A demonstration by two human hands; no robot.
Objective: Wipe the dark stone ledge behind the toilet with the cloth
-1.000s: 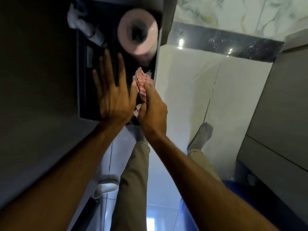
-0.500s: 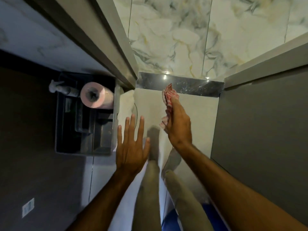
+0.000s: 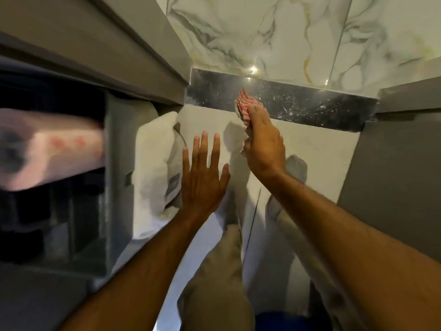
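Note:
A dark speckled stone ledge (image 3: 310,107) runs across the foot of the marble wall, with pale smears on it. My right hand (image 3: 263,144) grips a red-and-white striped cloth (image 3: 245,103), whose bunched end lies over the ledge's near edge, left of its middle. My left hand (image 3: 202,177) hovers flat with fingers spread over the pale floor, below and left of the cloth, holding nothing. I cannot tell whether the cloth presses on the stone.
A grey recessed holder (image 3: 112,177) at left carries a blurred pink paper roll (image 3: 47,149). A white crumpled item (image 3: 155,163) lies beside it. Grey panels (image 3: 393,187) close in the right side. My trouser legs (image 3: 219,271) stand on the pale floor.
The view has swung away from the paper-roll holder toward the ledge. My right hand has carried the cloth forward onto the ledge's edge. My left hand has come off the holder and stays open.

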